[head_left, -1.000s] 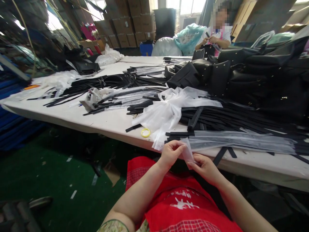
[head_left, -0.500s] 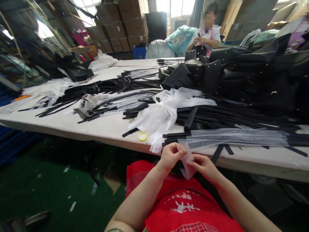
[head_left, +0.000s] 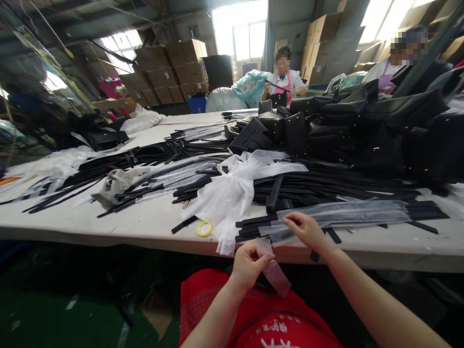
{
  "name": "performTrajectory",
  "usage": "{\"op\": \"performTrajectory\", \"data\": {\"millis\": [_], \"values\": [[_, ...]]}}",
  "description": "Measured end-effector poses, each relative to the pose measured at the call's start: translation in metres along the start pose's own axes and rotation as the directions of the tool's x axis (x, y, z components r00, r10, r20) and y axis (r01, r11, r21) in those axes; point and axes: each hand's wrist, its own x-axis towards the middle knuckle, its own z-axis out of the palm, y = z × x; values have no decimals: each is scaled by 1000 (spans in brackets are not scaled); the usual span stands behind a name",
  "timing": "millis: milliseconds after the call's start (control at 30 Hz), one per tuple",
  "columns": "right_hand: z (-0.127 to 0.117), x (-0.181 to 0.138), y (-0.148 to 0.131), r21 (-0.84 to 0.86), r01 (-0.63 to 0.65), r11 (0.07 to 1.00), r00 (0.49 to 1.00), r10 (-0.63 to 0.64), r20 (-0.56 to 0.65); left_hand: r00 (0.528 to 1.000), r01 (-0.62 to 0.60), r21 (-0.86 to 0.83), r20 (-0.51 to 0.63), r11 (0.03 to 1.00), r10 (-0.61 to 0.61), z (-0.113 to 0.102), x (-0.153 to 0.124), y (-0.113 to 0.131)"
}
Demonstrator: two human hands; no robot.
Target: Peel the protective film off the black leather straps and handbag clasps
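Note:
My left hand (head_left: 250, 266) is closed on a narrow translucent plastic sleeve (head_left: 278, 279), which hangs down in front of the red apron. Over the table edge, my right hand (head_left: 306, 232) has its thumb and fingers drawn together; what is between them, if anything, cannot be made out. It is at a bundle of black straps (head_left: 250, 223) partly covered by clear plastic sleeves (head_left: 362, 212). More black straps (head_left: 326, 186) lie in a heap behind. A bunched white plastic sheet (head_left: 232, 191) spreads over their left end.
A yellow ring (head_left: 204, 229), maybe a tape roll, lies near the front edge of the table (head_left: 137, 227). Black bags (head_left: 333, 130) are piled at the right. Across the table, a person (head_left: 284, 84) holds a black strap; another person (head_left: 387, 72) is farther right.
My right hand has let go of the plastic sleeve and moved up to the straps on the table. My left hand still has the sleeve. The view has tilted up and turned slightly right.

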Motion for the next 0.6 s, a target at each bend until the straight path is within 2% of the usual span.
{"op": "performTrajectory", "data": {"millis": [67, 167, 300, 367, 467, 533, 600], "values": [[-10, 41, 15, -136, -61, 989, 993, 46, -107, 1000, -23, 37, 15, 999, 23, 1, -2, 1], [-8, 91, 29, -228, -93, 969, 988, 62, -140, 999, -39, 66, 39, 997, 36, 4, -6, -1], [9, 124, 30, -316, -52, 947, 995, 23, -94, 998, -55, 146, 51, 988, 48, 4, -11, -5], [6, 131, 30, -334, -47, 942, 995, 15, -98, 997, -64, 183, 44, 981, 56, 1, -12, -6], [-21, 139, 35, -321, -76, 944, 986, 24, -164, 998, -64, 240, 36, 969, 57, -4, -11, -6], [-49, 139, 39, -301, -104, 948, 972, 33, -231, 997, -72, 286, 33, 956, 65, -4, -11, -4], [-76, 130, 39, -226, -73, 971, 946, -4, -323, 993, -112, 335, 18, 936, 113, -2, -9, 3]]}}
